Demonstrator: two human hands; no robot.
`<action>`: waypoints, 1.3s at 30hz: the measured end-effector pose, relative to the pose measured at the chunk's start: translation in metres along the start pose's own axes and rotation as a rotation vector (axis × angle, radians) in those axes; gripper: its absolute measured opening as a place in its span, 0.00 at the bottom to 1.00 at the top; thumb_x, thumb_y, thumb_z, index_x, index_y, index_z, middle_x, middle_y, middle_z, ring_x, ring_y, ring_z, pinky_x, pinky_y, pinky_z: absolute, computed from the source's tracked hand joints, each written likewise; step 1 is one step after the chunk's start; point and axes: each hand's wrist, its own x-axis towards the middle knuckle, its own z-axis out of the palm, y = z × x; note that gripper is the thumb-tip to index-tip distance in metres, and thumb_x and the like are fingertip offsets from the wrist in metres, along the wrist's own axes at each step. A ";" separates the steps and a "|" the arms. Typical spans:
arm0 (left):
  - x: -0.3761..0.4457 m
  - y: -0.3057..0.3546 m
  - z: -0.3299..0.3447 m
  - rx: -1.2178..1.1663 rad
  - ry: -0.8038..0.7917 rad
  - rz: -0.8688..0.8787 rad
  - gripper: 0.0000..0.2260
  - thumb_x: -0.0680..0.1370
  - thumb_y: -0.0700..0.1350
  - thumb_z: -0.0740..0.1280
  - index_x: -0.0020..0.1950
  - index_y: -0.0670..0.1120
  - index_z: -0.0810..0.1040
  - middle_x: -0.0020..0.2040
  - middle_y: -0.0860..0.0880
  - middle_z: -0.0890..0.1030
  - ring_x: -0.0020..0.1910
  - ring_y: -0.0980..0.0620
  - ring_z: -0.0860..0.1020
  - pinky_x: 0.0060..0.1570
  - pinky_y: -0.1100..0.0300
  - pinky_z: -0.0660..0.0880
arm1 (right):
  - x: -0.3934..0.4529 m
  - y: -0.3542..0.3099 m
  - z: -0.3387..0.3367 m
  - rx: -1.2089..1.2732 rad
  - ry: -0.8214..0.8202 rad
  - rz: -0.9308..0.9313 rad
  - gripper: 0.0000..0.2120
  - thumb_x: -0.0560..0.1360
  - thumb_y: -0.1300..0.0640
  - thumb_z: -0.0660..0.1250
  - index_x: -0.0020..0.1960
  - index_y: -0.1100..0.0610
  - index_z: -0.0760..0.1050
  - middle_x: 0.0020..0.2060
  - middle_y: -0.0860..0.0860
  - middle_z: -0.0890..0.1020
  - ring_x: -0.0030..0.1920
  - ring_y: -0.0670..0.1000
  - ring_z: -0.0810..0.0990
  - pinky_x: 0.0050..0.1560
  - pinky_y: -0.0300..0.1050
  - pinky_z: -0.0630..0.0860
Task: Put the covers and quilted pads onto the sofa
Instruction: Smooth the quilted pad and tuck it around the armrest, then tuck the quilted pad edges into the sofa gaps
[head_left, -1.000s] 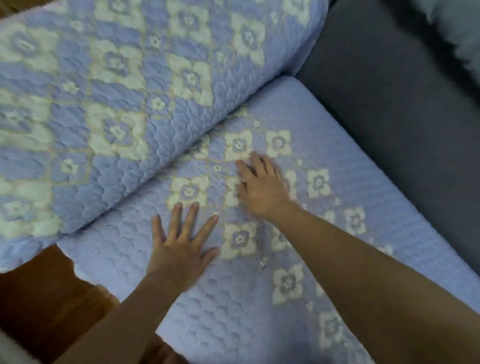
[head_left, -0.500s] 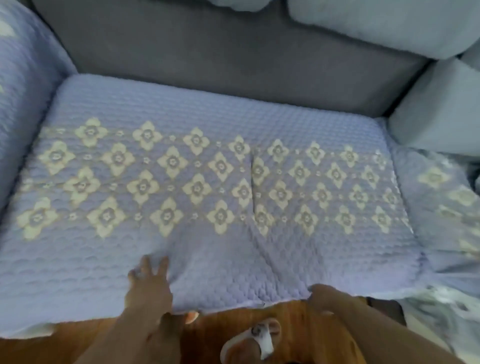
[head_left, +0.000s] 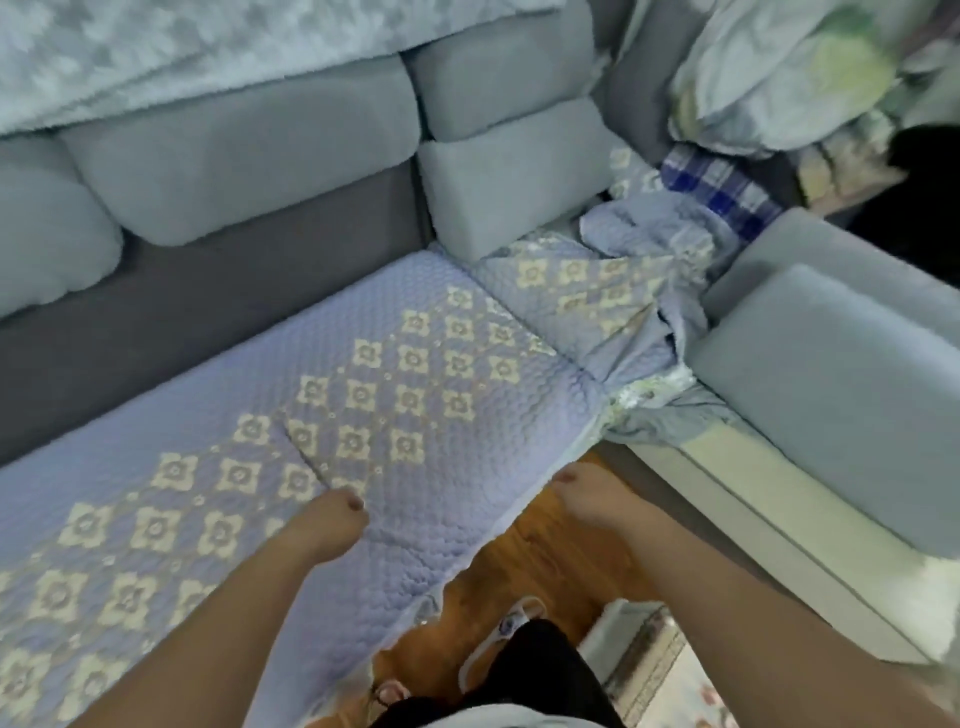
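Now both hands have curled at the quilted pad's front edge.

The pad on the seat is lavender-blue, quilted in a small scalloped pattern, with a band of cream four-petal flowers set in diamonds; a second, crumpled pad beside it has the same colours and flowers. The sofa is dark grey with paler blue-grey cushions, and a light blue fleecy throw lies along its top. A blue-and-white checked cloth lies in the corner, and the floor is orange-brown wood.
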 end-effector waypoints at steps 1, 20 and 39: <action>0.001 0.022 -0.004 0.016 -0.009 0.038 0.15 0.84 0.47 0.61 0.38 0.54 0.64 0.36 0.52 0.66 0.33 0.53 0.64 0.43 0.57 0.66 | -0.005 0.008 -0.008 0.035 0.004 0.018 0.14 0.81 0.53 0.60 0.60 0.57 0.79 0.51 0.50 0.81 0.43 0.45 0.76 0.38 0.37 0.70; 0.063 0.474 0.110 -0.246 -0.229 0.231 0.05 0.82 0.45 0.64 0.52 0.49 0.79 0.49 0.48 0.84 0.45 0.46 0.84 0.43 0.55 0.77 | 0.102 0.267 -0.265 0.538 0.331 0.358 0.12 0.78 0.58 0.61 0.44 0.64 0.79 0.42 0.59 0.83 0.47 0.60 0.83 0.49 0.55 0.79; 0.192 0.807 0.247 0.323 -0.353 0.616 0.05 0.81 0.41 0.65 0.54 0.46 0.79 0.47 0.48 0.81 0.44 0.50 0.78 0.38 0.59 0.71 | 0.093 0.482 -0.387 0.705 0.555 0.834 0.14 0.78 0.60 0.63 0.61 0.61 0.80 0.58 0.57 0.83 0.59 0.58 0.80 0.57 0.45 0.74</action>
